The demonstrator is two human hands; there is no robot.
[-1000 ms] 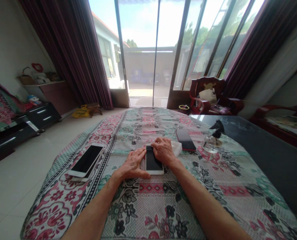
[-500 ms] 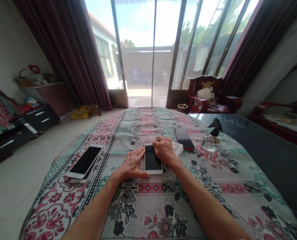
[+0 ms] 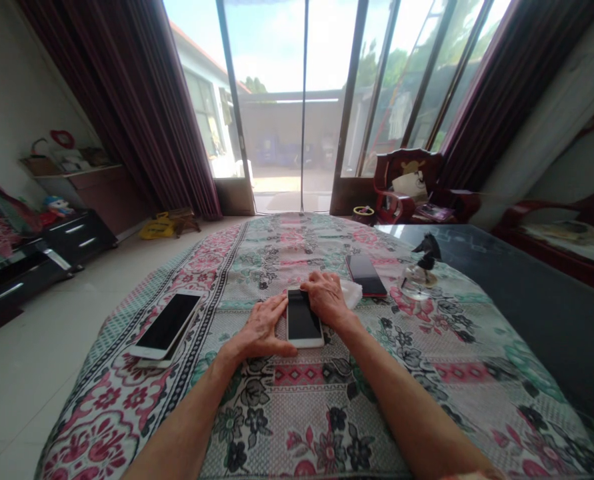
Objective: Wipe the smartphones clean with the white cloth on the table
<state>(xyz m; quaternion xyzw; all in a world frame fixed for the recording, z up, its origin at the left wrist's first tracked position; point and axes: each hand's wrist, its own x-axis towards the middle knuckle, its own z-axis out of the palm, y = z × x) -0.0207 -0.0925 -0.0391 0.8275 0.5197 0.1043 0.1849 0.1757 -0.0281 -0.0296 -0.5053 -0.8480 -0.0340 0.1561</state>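
A white-framed smartphone [image 3: 304,327] lies face up on the patterned tablecloth, its dark screen between my hands. My left hand [image 3: 264,327] braces it, with long fingers along the left edge and the thumb by the bottom edge. Curled over the upper right of the screen is my right hand [image 3: 325,297], its fingers bent and pressed together at the glass; what they hold, if anything, is hidden. Just behind that hand lies a crumpled white, thin sheet [image 3: 351,293], partly covered by it; I cannot tell whether it is tissue or plastic.
Left of me, a white smartphone [image 3: 169,323] rests on another flat device [image 3: 177,353]. A dark phone with a red edge [image 3: 367,275] lies beyond my right hand. Near it stands a clear spray bottle [image 3: 419,283] with a black trigger head. A dark table [image 3: 521,280] adjoins at right.
The whole view has shifted slightly. Both hands keep nearly the same places on the smartphone, and the other things lie as before.
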